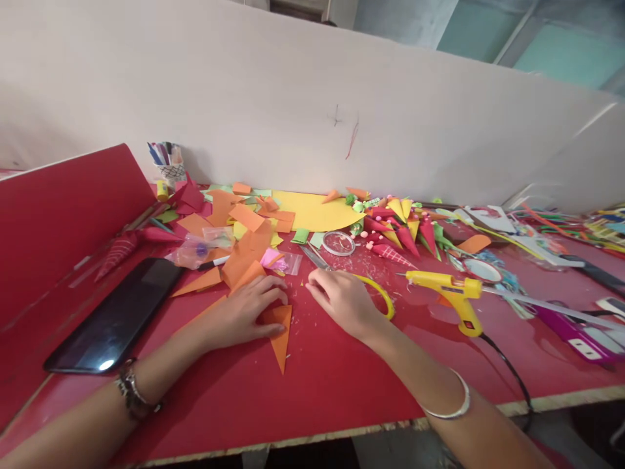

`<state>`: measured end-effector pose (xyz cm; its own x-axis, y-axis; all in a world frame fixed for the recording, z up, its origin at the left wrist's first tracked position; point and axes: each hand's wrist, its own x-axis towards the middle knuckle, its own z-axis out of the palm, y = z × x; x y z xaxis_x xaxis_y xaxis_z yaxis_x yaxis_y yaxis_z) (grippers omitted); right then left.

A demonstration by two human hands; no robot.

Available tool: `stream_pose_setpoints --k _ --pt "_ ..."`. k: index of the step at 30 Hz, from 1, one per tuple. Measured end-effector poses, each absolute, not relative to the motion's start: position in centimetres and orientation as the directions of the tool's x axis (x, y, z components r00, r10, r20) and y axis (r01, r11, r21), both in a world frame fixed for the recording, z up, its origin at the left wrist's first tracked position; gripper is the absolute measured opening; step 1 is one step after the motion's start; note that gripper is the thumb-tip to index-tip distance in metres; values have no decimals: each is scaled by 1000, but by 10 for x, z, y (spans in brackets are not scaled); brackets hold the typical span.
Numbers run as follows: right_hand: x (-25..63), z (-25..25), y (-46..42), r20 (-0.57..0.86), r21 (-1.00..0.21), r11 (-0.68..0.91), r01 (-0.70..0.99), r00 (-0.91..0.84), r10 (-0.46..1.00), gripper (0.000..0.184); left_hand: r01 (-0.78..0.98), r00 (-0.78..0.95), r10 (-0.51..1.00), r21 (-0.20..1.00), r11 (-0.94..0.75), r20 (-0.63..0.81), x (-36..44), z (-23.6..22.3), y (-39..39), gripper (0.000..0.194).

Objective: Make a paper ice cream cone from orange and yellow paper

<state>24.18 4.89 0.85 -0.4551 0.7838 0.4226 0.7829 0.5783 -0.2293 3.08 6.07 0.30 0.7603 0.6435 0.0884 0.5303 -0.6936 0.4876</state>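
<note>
The left hand point(247, 312) lies loosely spread, thumb on a pointed orange paper piece point(280, 335) flat near the red table's point(342, 397) front edge. The right hand point(344, 301) is curled over the yellow-handled scissors point(385, 296); whether its fingertips pinch anything, I can't tell.

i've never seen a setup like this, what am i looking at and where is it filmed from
There is no robot here: these are a person's own bare hands, and the single picture comes from a camera worn on their head, looking forward and down. The left hand rests on an orange paper piece. The right hand is over the scissors; its grip is hard to tell. On the red table also lie a phone, a yellow glue gun and small paper cones.
</note>
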Motion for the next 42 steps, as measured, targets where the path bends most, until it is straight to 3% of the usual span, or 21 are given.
stream_pose_setpoints --k 4,7,10,13,16,19,24,29,35,42 --pt "240 5 48 421 -99 580 808 -495 760 19 521 728 678 565 -640 97 30 -1 60 20" --pt "241 3 46 423 -146 565 812 -465 777 19 543 703 708 593 -594 66 30 -3 58 17" --pt "241 4 45 379 -305 526 794 -405 832 15 590 650 759 609 -530 30 31 -5 57 11" --pt "241 7 45 292 -535 460 709 -356 888 14 523 588 809 754 -398 19 32 -6 57 11" --pt "240 9 44 164 -808 368 460 -425 890 28 339 501 864 908 -246 47 33 -4 58 17" --pt "239 8 44 94 -952 233 197 -538 838 42 227 413 909 962 -154 48 31 0 59 24" --pt "239 6 43 90 -989 138 44 -562 822 46 110 409 912 992 -67 16 26 1 57 30" --pt "241 6 42 49 -986 136 98 -610 791 44 87 403 915 994 -72 31 27 4 55 33" --pt "236 9 39 -57 -969 138 207 -723 689 22 164 388 915 969 -183 107 33 6 54 29" --pt "232 11 36 -41 -950 204 235 -744 667 15 247 352 922 933 -260 164 33 3 54 24"
